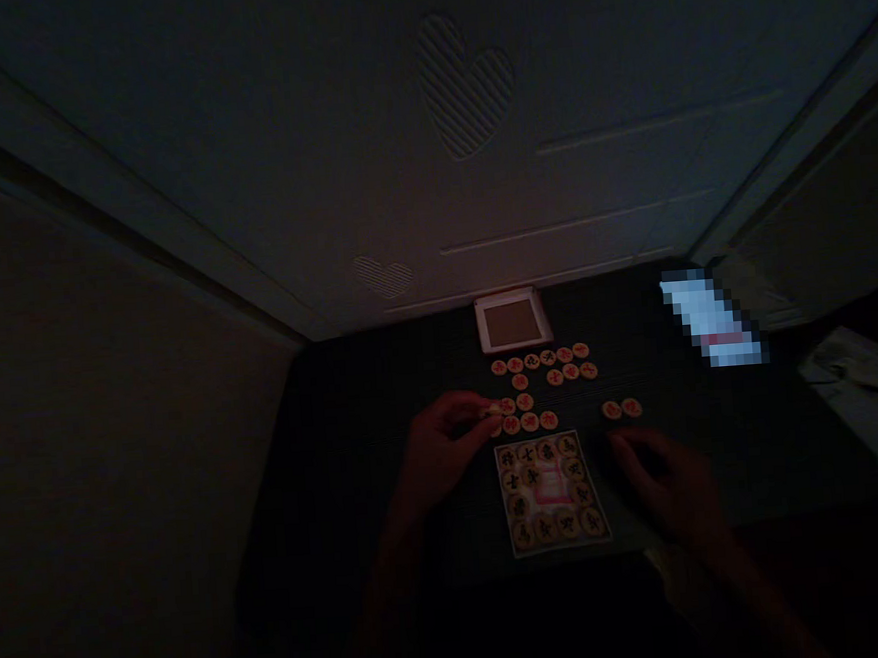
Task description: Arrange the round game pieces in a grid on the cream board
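In the dim light my left hand (445,444) pinches a round Chinese chess piece (494,408) between thumb and fingers, at the left end of the loose pieces. Beside it lie red-marked Chinese chess pieces (530,422) in short rows on the dark table. Nearer to me is a square box (552,484) with black-marked pieces along its sides and a bare pinkish patch in its middle. My right hand (664,484) rests right of the box, fingers curled together; whatever is in them, if anything, is hidden. Just beyond it sit two red-marked pieces (621,409).
A white-rimmed box lid (483,338) stands at the back, against a pale panel with embossed hearts (459,87). A bright, blurred-out screen (711,317) is at the right rear of the dark table (326,427). Pale items (864,389) lie at the far right.
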Demonstrator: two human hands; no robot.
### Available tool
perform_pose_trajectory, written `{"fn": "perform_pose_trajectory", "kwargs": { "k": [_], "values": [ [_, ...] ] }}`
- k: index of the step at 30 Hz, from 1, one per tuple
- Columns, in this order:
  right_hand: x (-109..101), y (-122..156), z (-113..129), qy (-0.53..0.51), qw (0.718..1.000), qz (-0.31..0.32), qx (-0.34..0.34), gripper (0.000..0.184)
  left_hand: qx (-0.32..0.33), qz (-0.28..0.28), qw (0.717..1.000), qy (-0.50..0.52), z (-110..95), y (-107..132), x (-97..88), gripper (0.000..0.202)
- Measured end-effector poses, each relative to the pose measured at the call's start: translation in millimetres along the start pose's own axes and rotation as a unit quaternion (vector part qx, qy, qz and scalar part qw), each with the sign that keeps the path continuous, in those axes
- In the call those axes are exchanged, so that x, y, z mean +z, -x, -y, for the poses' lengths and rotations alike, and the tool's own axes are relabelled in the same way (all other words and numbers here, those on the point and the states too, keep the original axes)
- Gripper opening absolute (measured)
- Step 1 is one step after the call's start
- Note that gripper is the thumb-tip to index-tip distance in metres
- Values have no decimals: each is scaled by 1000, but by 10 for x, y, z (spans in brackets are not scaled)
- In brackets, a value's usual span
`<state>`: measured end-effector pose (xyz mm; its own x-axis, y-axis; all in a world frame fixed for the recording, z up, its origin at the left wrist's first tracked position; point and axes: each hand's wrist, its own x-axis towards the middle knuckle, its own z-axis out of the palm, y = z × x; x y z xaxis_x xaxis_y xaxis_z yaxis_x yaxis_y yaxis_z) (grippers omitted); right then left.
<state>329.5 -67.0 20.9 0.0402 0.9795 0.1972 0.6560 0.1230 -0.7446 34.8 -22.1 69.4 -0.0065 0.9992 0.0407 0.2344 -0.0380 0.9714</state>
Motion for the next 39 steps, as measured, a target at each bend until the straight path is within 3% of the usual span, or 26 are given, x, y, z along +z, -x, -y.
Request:
{"fn": "perform_pose_trajectory", "kwargs": {
  "k": [9, 15, 21, 29, 34, 39],
  "values": [
    [2, -1, -18, -2, 1000, 7, 3, 28, -50, 23, 998, 19, -121, 66, 83, 14],
    [12, -2, -22, -4, 1000, 8, 8, 28, -48, 97, 994, -10, -171, 179, 190, 10],
    [1, -2, -1, -8, 1000, 13, 11, 27, -18, 161, 983, -83, -204, 263, 278, 15],
    [-14, -13, 51, -23, 1000, 9, 6, 24, 103, 223, 951, -191, -230, 417, 352, 14],
    [-22, -20, 55, -32, 999, 17, 8, 23, 137, 216, 921, -293, -210, 466, 414, 7],
    [-18, -14, 61, -41, 999, 12, 11, 23, 133, 214, 904, -345, -174, 448, 453, 9]
  ]
}}
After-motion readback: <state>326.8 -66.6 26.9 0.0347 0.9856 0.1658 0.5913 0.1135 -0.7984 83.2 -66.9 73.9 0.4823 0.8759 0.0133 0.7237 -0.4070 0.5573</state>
